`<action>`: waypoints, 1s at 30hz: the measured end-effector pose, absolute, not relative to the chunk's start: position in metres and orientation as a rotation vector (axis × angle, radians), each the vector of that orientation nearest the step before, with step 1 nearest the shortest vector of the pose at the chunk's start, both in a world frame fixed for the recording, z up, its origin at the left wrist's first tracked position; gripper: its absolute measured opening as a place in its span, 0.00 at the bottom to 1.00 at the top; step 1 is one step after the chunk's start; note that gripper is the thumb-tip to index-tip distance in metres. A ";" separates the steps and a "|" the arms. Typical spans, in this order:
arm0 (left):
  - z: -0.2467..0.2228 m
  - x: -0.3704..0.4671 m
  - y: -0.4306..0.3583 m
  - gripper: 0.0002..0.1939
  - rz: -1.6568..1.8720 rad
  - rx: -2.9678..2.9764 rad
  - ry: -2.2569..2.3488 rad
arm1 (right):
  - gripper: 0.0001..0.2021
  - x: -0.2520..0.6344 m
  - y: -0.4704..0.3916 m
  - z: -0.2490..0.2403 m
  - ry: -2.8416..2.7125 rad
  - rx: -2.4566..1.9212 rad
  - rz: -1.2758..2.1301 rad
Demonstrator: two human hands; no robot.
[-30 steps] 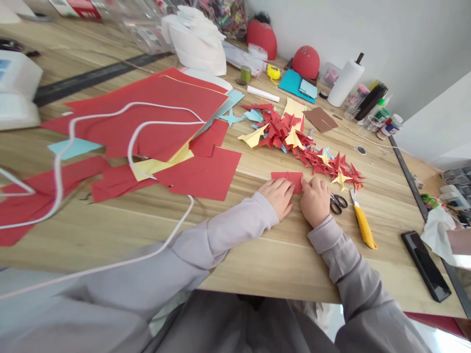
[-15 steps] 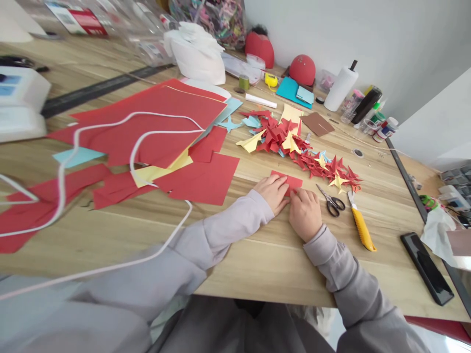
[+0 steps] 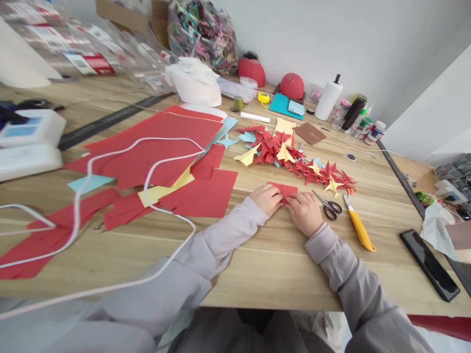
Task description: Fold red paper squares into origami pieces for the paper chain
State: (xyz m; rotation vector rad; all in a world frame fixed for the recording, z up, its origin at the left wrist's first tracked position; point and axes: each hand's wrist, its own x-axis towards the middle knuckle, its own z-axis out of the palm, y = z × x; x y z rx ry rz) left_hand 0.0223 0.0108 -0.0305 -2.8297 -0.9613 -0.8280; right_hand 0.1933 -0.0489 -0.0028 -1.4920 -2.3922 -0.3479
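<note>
A small piece of red paper (image 3: 290, 189) lies on the wooden table between my hands, part of it covered by my fingers. My left hand (image 3: 265, 199) grips its left side with curled fingers. At the near right edge, my right hand (image 3: 304, 212) pinches the same paper, its fingertips close to the left ones. Just beyond is a pile of folded red paper stars (image 3: 268, 147), with yellow and light blue ones among them. To the right of my right hand lie black-handled scissors (image 3: 331, 210) and a yellow utility knife (image 3: 361, 229).
Large red paper sheets (image 3: 158, 152) cover the left of the table, with a white cable (image 3: 147, 184) looping over them. A black phone (image 3: 429, 264) lies at the right. Along the back stand a white roll (image 3: 329, 100), bottles (image 3: 376, 131) and a bag of scraps (image 3: 204, 37).
The view has tilted up slightly, so more of the back shows. My left fingers, flat on the red paper before, are now curled at its near edge, closer to my right fingers.
</note>
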 end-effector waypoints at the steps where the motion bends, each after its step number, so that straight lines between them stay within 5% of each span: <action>1: -0.031 0.021 0.011 0.13 -0.844 -2.839 -0.935 | 0.12 0.194 -0.048 -0.003 -2.405 -1.478 -0.372; 13: -0.005 0.021 -0.005 0.11 -1.313 -2.741 -0.796 | 0.10 0.192 -0.044 0.003 -2.255 -1.222 -0.334; 20: 0.001 0.026 -0.015 0.10 -2.042 -2.950 -1.313 | 0.09 0.188 -0.056 0.004 -1.794 -1.222 0.332; 30: -0.007 0.025 -0.002 0.09 -1.924 -3.263 -1.858 | 0.11 0.187 -0.049 0.001 -1.587 -1.264 0.763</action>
